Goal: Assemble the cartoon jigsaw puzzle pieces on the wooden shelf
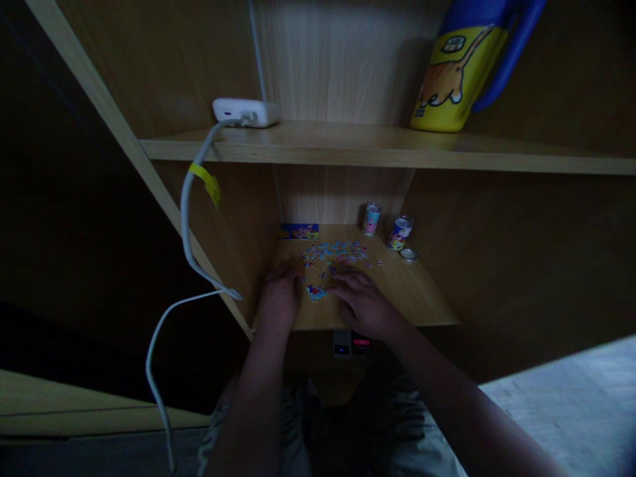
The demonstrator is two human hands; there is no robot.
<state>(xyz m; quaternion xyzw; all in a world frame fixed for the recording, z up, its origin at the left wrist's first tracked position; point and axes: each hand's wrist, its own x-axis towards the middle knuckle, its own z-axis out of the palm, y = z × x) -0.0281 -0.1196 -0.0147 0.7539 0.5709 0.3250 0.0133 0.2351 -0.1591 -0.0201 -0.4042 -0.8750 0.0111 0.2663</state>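
Note:
A small joined patch of jigsaw puzzle [317, 292] lies on the lower shelf board between my hands. My right hand [365, 301] reaches over from the right, fingers stretched out and apart, the fingertips at the patch's right edge. On the left, my left hand [279, 296] rests at the board with its fingers curled in; dim light hides what they hold, if anything. Just beyond both hands, many loose jigsaw pieces [335, 250] are spread out, a few of them lying close to my fingertips.
Behind the pieces is a printed picture strip [299, 231]. Two small tins [371, 219] [400, 233] and a round lid [408, 254] stand to the right. Overhead, a shelf [338, 142] carries a white charger [246, 112] with a hanging cable [186, 218] and a blue-yellow jug [460, 73].

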